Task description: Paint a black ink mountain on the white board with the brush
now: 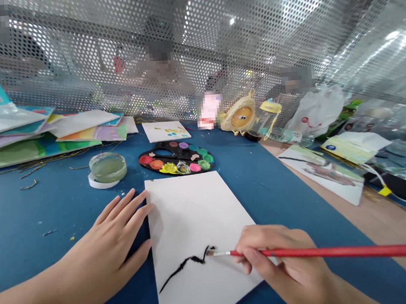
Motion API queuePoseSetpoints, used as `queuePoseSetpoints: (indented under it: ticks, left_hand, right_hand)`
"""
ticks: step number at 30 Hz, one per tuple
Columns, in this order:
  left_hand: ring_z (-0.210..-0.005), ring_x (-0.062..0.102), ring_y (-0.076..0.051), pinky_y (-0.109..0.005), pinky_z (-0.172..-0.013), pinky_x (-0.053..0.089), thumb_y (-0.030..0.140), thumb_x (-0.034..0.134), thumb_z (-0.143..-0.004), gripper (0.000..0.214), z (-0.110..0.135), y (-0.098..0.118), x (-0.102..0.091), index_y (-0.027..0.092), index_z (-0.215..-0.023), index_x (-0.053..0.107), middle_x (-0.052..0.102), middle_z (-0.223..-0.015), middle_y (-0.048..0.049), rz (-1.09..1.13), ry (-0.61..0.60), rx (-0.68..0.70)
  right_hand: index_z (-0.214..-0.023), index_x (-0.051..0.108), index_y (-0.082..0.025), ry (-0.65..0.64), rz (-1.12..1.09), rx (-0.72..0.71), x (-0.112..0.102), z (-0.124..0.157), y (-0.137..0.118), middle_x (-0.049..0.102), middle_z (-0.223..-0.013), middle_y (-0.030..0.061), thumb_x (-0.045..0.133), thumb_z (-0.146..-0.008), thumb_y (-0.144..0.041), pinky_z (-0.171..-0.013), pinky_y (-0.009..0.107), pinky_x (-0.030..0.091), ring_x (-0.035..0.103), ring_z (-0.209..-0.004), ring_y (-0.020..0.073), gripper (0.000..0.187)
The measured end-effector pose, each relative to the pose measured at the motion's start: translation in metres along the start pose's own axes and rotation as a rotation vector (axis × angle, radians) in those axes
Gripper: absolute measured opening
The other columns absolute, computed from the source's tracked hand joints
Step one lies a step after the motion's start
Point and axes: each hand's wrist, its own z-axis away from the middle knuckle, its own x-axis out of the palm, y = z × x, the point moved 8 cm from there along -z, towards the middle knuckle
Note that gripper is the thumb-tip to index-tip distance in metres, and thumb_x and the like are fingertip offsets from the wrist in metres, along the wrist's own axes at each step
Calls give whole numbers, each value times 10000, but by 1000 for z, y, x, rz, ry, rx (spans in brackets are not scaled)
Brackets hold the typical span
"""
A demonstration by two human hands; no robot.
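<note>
Your right hand [285, 258] pinches the red brush [337, 251]; your left hand [120, 233], spread empty, only edges the white board [189, 209], so slippage could jag the black line [196, 259].

The red paintbrush [332, 252] overhangs a black-streaked white board [193, 211].

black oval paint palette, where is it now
In the head view, the palette lies just left of centre, beyond the white rectangular canvas and right of the round translucent cup.
</note>
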Motion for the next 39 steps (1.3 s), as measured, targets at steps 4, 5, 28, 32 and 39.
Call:
queuePoseSetpoints:
  ticks: [4, 5, 28, 32, 39]
  left_hand:
    - [-1272, 399, -331, -548, -955, 463, 453, 301, -896, 512, 0, 3, -2, 151, -1266, 484, 440, -1378, -128, -40, 34, 32]
    - [-1269, 402, -333, -545, -953, 467, 451, 305, -895, 511, 0, 3, -2, 149, -1267, 483, 436, -1380, -129, -46, 35, 37]
    - [-1278, 397, -333, -546, -1011, 410, 454, 356, -882, 492, 1, 0, 1, 181, -1274, 472, 447, -1385, -111, 29, 27, 5]
    - [-1267, 414, -332, -538, -998, 427, 454, 318, -888, 491, 0, 1, 1, 170, -1244, 502, 476, -1360, -123, 15, 24, 9]
    - [-1301, 372, -305, -522, -1053, 372, 472, 345, -878, 486, 2, -3, 3, 220, -1273, 472, 441, -1396, -77, 78, -4, -25]
  right_hand:
    - [-757, 622, -175, 28, 4, 0, -3, 3, 2, 617, -612, 38, 471, -888, -458, -529, 209, 485, 592, -587, 129, 346]
    - [-752, 616, -175, 31, -3, 4, -3, 4, 3, 618, -611, 36, 473, -892, -436, -529, 208, 486, 594, -585, 128, 329]
    - [-728, 544, -183, 90, -59, 8, -8, 1, 10, 623, -625, -18, 448, -885, -129, -554, 168, 467, 603, -557, 78, 191]
    - [-680, 535, -183, 116, -8, 87, -10, 4, 17, 582, -570, -17, 419, -906, -145, -520, 185, 452, 582, -523, 85, 257]
    - [-659, 526, -187, 107, 25, 109, -12, 3, 18, 555, -523, -18, 396, -921, -177, -476, 195, 447, 568, -477, 98, 293]
